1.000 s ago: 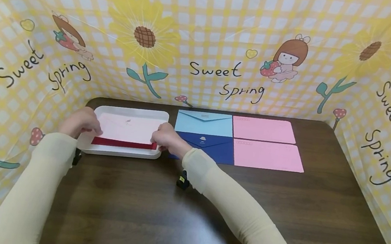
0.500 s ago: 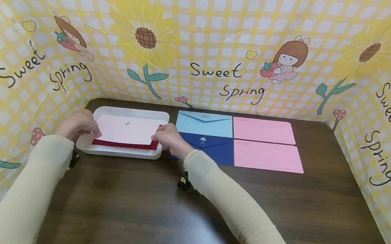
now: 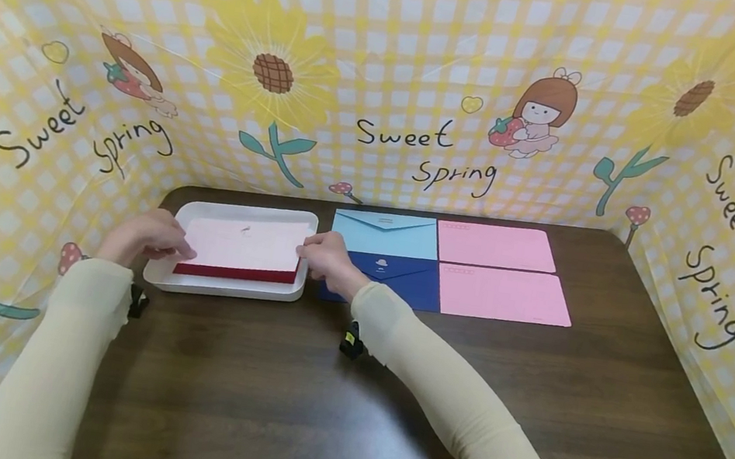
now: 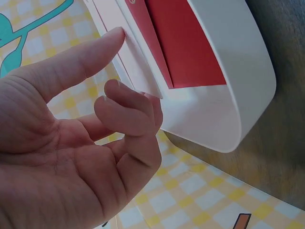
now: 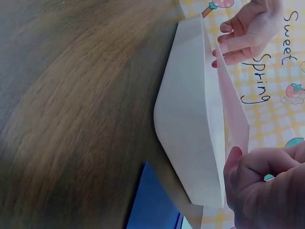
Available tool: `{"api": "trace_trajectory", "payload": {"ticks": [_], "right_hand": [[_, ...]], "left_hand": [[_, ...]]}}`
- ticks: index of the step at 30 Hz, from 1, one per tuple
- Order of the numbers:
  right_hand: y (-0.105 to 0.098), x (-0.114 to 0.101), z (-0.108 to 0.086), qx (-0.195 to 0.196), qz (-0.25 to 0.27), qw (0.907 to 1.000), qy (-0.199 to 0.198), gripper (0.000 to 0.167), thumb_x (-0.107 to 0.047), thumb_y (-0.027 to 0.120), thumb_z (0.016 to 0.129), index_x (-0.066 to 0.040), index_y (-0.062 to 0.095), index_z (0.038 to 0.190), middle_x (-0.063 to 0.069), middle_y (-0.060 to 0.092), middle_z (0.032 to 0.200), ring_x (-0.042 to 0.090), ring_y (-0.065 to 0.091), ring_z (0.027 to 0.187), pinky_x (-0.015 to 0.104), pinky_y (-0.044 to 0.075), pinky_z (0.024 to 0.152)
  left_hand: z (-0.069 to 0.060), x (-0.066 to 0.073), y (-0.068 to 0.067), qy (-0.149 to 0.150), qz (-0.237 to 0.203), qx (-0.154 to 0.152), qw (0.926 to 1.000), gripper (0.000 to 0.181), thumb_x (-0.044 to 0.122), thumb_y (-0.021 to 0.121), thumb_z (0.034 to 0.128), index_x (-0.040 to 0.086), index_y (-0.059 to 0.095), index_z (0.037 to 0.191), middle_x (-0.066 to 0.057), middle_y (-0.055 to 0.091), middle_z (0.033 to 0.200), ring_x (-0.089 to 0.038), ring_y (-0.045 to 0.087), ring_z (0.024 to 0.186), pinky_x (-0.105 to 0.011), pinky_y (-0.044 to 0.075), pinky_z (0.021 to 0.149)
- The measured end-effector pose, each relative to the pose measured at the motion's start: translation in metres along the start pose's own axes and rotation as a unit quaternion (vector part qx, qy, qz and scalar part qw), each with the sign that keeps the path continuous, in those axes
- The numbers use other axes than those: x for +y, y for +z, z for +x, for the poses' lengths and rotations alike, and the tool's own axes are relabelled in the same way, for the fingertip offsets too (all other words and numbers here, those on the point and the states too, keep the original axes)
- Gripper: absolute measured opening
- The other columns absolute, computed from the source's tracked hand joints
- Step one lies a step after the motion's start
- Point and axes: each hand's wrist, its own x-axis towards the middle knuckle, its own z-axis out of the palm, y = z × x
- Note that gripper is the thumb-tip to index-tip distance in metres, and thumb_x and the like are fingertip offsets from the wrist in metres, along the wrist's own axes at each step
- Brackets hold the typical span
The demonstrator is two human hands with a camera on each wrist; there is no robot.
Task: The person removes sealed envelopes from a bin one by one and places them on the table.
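Observation:
A pale pink envelope (image 3: 245, 244) with a small printed motif lies over a white tray (image 3: 225, 289) at the table's back left. Below it in the tray, a red envelope (image 4: 188, 47) shows along the front. My left hand (image 3: 151, 234) holds the pink envelope's left end, thumb on top and fingers curled at its edge. At the opposite end my right hand (image 3: 331, 262) pinches the right edge. In the right wrist view the pink envelope (image 5: 233, 105) stands tilted above the tray's rim. The right fingertips are partly hidden there.
Right of the tray lie a light blue envelope (image 3: 384, 236) and a navy envelope (image 3: 402, 285), the navy one partly behind my right hand. Two pink envelopes (image 3: 495, 246) lie beyond them. A yellow checked cloth (image 3: 390, 68) surrounds the brown table (image 3: 456, 399).
The pale pink envelope has shifted slightly right, and my right hand has moved a little right with it. My left hand stays at the left end. The other envelopes have not moved.

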Motion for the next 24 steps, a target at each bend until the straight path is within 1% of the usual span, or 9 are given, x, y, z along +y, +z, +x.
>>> {"api": "trace_trajectory", "payload": {"ticks": [3, 6, 7, 10, 12, 14, 19, 21, 24], "right_hand": [[-0.001, 0.0, -0.002, -0.005, -0.006, 0.9999, -0.009, 0.021, -0.012, 0.065, 0.105, 0.008, 0.069, 0.111, 0.006, 0.046, 0.074, 0.017, 0.04, 0.056, 0.028, 0.038, 0.058], [-0.003, 0.001, -0.002, -0.006, -0.019, 0.9997, -0.01, 0.021, -0.013, 0.065, 0.106, 0.006, 0.07, 0.1, 0.004, 0.044, 0.071, 0.017, 0.042, 0.058, 0.029, 0.038, 0.058], [-0.004, 0.002, -0.001, -0.007, -0.024, 0.9996, -0.01, 0.021, -0.014, 0.065, 0.106, 0.005, 0.071, 0.099, 0.004, 0.044, 0.072, 0.019, 0.044, 0.06, 0.029, 0.039, 0.059], [-0.007, 0.003, 0.0, -0.002, -0.033, 0.9994, -0.006, 0.014, -0.016, 0.067, 0.105, -0.005, 0.074, 0.099, 0.006, 0.053, 0.079, 0.022, 0.052, 0.071, 0.031, 0.043, 0.064], [-0.009, 0.003, 0.001, -0.005, -0.042, 0.9991, -0.006, 0.015, -0.017, 0.067, 0.105, -0.005, 0.075, 0.099, 0.007, 0.055, 0.08, 0.023, 0.053, 0.073, 0.031, 0.043, 0.065], [-0.01, 0.004, 0.001, -0.011, -0.05, 0.9987, -0.006, 0.017, -0.018, 0.067, 0.105, -0.004, 0.074, 0.099, 0.006, 0.055, 0.077, 0.021, 0.052, 0.07, 0.03, 0.042, 0.063], [-0.014, 0.006, -0.001, -0.04, -0.069, 0.9968, -0.007, 0.027, -0.017, 0.066, 0.105, 0.009, 0.071, 0.1, 0.002, 0.047, 0.063, 0.018, 0.046, 0.06, 0.027, 0.036, 0.055], [-0.016, 0.006, -0.002, -0.048, -0.071, 0.9963, -0.009, 0.029, -0.016, 0.066, 0.105, 0.012, 0.068, 0.099, 0.002, 0.045, 0.061, 0.018, 0.045, 0.059, 0.027, 0.034, 0.053], [-0.018, 0.008, -0.002, -0.048, -0.074, 0.996, -0.012, 0.029, -0.016, 0.066, 0.105, 0.011, 0.065, 0.094, 0.002, 0.045, 0.061, 0.019, 0.045, 0.058, 0.027, 0.033, 0.052]], "left_hand": [[0.001, 0.0, 0.001, 0.01, -0.011, -0.002, 0.9999, 0.043, 0.016, 0.076, 0.0936, 0.016, 0.048, 0.061, 0.002, 0.049, 0.058, -0.012, 0.046, 0.054, -0.028, 0.039, 0.057], [0.0, 0.002, 0.003, 0.019, -0.033, -0.001, 0.9993, 0.045, 0.012, 0.075, 0.0934, 0.017, 0.046, 0.06, 0.002, 0.049, 0.057, -0.011, 0.045, 0.054, -0.026, 0.038, 0.055], [-0.001, 0.002, 0.003, 0.02, -0.038, 0.0, 0.9991, 0.045, 0.011, 0.074, 0.0933, 0.017, 0.045, 0.059, 0.002, 0.048, 0.057, -0.01, 0.045, 0.054, -0.026, 0.038, 0.055], [-0.002, 0.002, 0.004, 0.028, -0.049, -0.002, 0.9984, 0.045, 0.009, 0.073, 0.093, 0.017, 0.045, 0.06, 0.002, 0.048, 0.056, -0.009, 0.044, 0.053, -0.024, 0.038, 0.054], [-0.002, 0.002, 0.004, 0.033, -0.048, -0.002, 0.9983, 0.044, 0.008, 0.074, 0.0923, 0.017, 0.045, 0.061, 0.003, 0.048, 0.056, -0.009, 0.043, 0.052, -0.023, 0.037, 0.053], [-0.002, 0.002, 0.004, 0.037, -0.048, -0.002, 0.9982, 0.042, 0.008, 0.073, 0.0919, 0.017, 0.046, 0.062, 0.003, 0.049, 0.057, -0.008, 0.043, 0.052, -0.023, 0.037, 0.053], [-0.002, 0.003, 0.005, 0.038, -0.056, -0.002, 0.9977, 0.034, 0.005, 0.073, 0.0917, 0.013, 0.051, 0.066, 0.002, 0.05, 0.058, -0.009, 0.044, 0.054, -0.023, 0.037, 0.053], [-0.001, 0.002, 0.005, 0.037, -0.067, -0.004, 0.997, 0.027, 0.004, 0.072, 0.0919, 0.009, 0.056, 0.071, 0.001, 0.051, 0.06, -0.009, 0.045, 0.055, -0.023, 0.039, 0.054], [0.0, 0.001, 0.006, 0.036, -0.081, -0.007, 0.9961, 0.013, 0.002, 0.071, 0.0924, -0.001, 0.062, 0.084, 0.0, 0.054, 0.063, -0.01, 0.047, 0.058, -0.023, 0.041, 0.055]]}}
